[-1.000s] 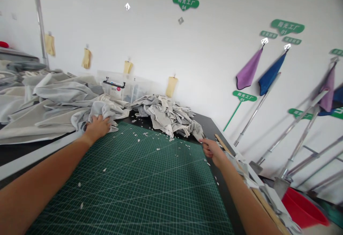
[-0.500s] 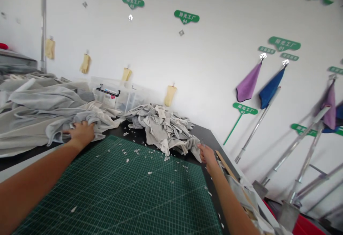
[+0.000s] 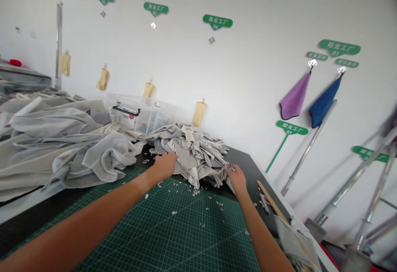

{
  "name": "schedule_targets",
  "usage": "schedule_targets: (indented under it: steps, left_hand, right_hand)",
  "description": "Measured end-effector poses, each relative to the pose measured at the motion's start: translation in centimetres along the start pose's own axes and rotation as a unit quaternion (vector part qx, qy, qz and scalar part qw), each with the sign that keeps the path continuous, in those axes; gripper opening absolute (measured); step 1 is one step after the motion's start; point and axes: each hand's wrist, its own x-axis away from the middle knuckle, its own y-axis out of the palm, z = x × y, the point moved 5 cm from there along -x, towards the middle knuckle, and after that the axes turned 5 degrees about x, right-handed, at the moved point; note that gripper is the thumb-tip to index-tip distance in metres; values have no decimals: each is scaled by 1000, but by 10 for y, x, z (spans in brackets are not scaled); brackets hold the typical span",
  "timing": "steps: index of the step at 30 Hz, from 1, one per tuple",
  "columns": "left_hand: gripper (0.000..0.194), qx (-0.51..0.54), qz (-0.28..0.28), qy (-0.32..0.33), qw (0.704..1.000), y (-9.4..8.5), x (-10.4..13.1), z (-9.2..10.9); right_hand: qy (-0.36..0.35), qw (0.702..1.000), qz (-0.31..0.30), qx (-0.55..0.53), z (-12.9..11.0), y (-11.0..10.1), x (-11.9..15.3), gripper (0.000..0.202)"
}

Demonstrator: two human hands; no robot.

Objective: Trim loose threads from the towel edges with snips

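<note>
A heap of light-grey cloth pieces [image 3: 189, 152] lies at the far edge of a green gridded cutting mat [image 3: 173, 239]. My left hand [image 3: 166, 165] is at the heap's near left side, fingers curled against the cloth; the fingertips are hidden. At the heap's right end, my right hand [image 3: 237, 177] is closed around a small metallic tool [image 3: 231, 168], too small to identify, and touches the cloth there. To the left spreads a larger pile of loose grey fabric [image 3: 71, 139], with neither hand on it.
Small white scraps [image 3: 195, 192] are scattered over the mat. Clear plastic boxes [image 3: 127, 117] stand behind the piles. A wooden strip [image 3: 271, 201] and more fabric [image 3: 294, 239] lie along the table's right edge. Poles [image 3: 305, 150] and cloths [image 3: 296, 96] are against the wall.
My left hand has left the large fabric pile and moved right to the heap of cloth pieces. My right hand remains at the heap's right end. The view has shifted slightly.
</note>
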Motion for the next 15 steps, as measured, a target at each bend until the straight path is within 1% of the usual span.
schedule_targets:
  steps: [2, 3, 5, 8, 11, 13, 15]
  left_hand:
    - [32, 31, -31, 79, 996, 14, -6, 27]
    - [31, 43, -40, 105, 993, 21, -10, 38]
    - [29, 57, -41, 125, 990, 31, -19, 55]
    - [29, 60, 3, 118, 991, 36, -36, 72]
    - [31, 65, 61, 106, 990, 33, -57, 85]
    - [32, 75, 86, 95, 989, 31, -72, 92]
    - [35, 93, 99, 78, 988, 31, -87, 96]
  right_hand:
    - [-3, 1000, -4, 19, -2, 1, 0, 40]
    - [-5, 1000, -4, 25, -3, 0, 0, 41]
    - [-4, 999, 0, 36, -6, -2, -1, 41]
    - [-5, 998, -2, 56, -9, -4, -3, 40]
    - [-6, 998, -17, 67, -9, -3, -5, 38]
    - [-5, 998, -23, 66, -6, -3, -5, 37]
    - [-7, 998, -23, 57, -2, -2, -5, 38]
